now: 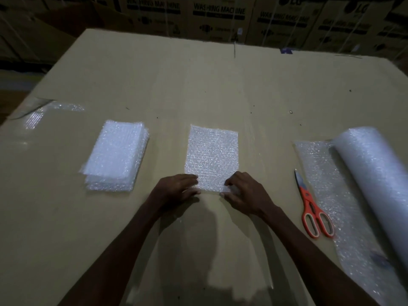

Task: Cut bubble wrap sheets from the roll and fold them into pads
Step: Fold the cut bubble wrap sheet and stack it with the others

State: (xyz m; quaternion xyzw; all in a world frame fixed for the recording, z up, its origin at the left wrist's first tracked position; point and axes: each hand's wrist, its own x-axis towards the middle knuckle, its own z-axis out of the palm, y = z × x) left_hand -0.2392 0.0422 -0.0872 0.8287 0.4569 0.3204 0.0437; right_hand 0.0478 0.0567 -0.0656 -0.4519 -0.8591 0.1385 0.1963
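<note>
My left hand and right hand pinch the near corners of the bubbly rectangular sheet lying mid-table, long axis pointing away from me. The roll, a smooth cylinder cut off at the right edge, lies beyond the orange scissors; stacked pads sit left.

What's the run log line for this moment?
fold | both hands: left hand, right hand pinch sheet | scissors idle
</note>
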